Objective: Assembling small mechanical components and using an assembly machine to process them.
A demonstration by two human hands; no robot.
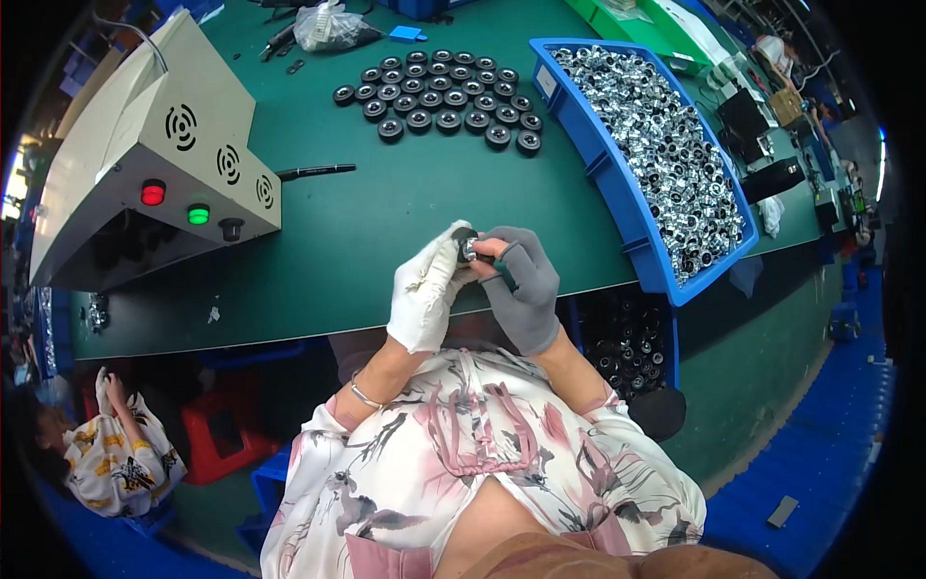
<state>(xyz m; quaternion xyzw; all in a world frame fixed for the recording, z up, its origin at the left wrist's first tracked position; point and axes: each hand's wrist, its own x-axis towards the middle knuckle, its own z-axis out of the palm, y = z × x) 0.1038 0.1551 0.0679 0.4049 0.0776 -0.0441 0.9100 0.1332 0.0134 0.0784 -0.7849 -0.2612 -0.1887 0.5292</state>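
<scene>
My left hand (pixel 422 294), in a white glove, is closed around a black round part (pixel 464 234) just above the front edge of the green table. From the right, my right hand (pixel 526 289) comes up to it in a grey glove with bare fingertips showing. Its thumb and forefinger pinch a small shiny metal part (pixel 470 251) against the black one. Fingers cover much of both parts, so I cannot tell how they fit together.
Black wheel-like discs (pixel 448 121) stand in rows on the table (pixel 386 207). A blue bin (pixel 617 198) of shiny metal parts is at right; below it, another bin (pixel 672 338) holds dark parts. At left are a beige machine (pixel 207 111) and a black pen (pixel 318 171). Another person (pixel 125 454) sits lower left.
</scene>
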